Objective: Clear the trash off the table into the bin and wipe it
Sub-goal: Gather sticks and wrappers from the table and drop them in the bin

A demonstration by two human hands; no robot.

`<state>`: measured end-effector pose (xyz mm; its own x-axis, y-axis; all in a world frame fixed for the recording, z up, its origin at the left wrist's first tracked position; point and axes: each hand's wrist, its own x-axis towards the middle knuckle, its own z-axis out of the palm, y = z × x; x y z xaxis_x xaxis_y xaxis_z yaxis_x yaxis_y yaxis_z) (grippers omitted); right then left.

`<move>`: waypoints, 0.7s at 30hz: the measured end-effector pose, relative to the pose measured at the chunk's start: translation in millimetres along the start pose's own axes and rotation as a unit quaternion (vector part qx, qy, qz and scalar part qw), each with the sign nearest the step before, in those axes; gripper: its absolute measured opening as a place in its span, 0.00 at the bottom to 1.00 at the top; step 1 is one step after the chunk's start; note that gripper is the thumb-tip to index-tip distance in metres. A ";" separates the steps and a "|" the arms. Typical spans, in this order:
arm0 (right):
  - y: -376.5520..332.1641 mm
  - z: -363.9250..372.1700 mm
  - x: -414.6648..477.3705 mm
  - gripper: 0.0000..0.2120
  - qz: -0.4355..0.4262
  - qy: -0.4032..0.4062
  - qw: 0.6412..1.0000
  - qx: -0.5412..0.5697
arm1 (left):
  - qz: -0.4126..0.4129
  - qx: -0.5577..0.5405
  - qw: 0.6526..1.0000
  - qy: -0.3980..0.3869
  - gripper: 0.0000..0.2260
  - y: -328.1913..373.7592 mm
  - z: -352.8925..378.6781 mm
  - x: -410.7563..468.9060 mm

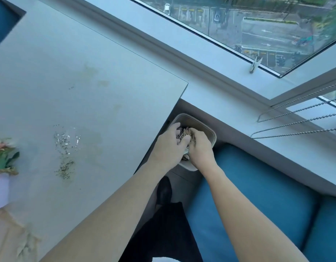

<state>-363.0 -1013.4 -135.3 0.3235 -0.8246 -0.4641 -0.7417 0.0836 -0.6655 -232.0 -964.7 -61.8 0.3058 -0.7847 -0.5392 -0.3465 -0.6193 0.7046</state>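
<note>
Cupping the trash [186,134], a clump of thin wooden sticks and dark scraps, we hold it over the mouth of the bin [210,129]. Our left hand [169,146] and right hand [200,148] meet there, the fingers of each curled round the clump. The bin stands on the floor just beside the table [78,63] corner, next to a blue cushion [248,186]. On the table lie scattered dark crumbs [65,146] and faint stains, with a flower pot [1,186] at its left edge. Bead chains [295,118] drape over the windowsill.

Daylit window [257,25], white sill [229,104], blue cushioned bench [254,195]
</note>
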 end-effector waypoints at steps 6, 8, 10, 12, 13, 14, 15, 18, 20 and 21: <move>-52.6 5.2 -34.4 0.18 -0.134 0.088 0.987 0.016 | 0.059 -0.063 0.994 0.070 0.21 2.8 -50.0 -57.1; -70.6 10.4 -49.2 0.18 -0.170 0.087 0.982 0.012 | 0.067 -0.065 0.990 0.110 0.18 -8.5 -69.0 -75.6; -90.8 19.1 -69.3 0.19 -0.195 0.070 0.978 0.006 | 0.064 -0.066 0.983 0.158 0.17 -26.3 -90.0 -97.1; -111.7 31.5 -88.0 0.19 -0.219 0.057 0.974 0.001 | 0.049 -0.077 0.975 0.201 0.16 -48.0 -109.5 -119.8; -122.1 39.8 -96.9 0.19 -0.237 0.054 0.970 -0.004 | 0.042 -0.085 0.971 0.219 0.16 -60.0 -119.3 -132.1; -131.6 49.0 -105.7 0.19 -0.254 0.048 0.966 -0.008 | 0.035 -0.088 0.968 0.234 0.16 -72.7 -128.5 -144.1; -141.5 58.7 -114.7 0.19 -0.267 0.038 0.963 -0.011 | 0.029 -0.085 0.965 0.248 0.16 -85.6 -137.1 -156.6; -170.5 91.1 -146.3 0.19 -0.295 0.000 0.955 -0.020 | 0.009 -0.079 0.954 0.291 0.16 -126.4 -161.7 -195.8; -186.8 115.5 -168.9 0.19 -0.311 -0.026 0.949 -0.031 | -0.002 -0.086 0.944 0.318 0.16 -153.7 -174.9 -224.0; -194.3 131.0 -182.2 0.19 -0.320 -0.043 0.946 -0.040 | -0.007 -0.091 0.939 0.331 0.16 -169.2 -181.6 -242.1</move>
<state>-200.9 -806.0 2.0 0.7649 -0.6434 -0.0303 -0.4195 -0.4619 -0.7815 -86.4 -664.8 33.3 0.8139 -0.5501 -0.1867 -0.1995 -0.5665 0.7996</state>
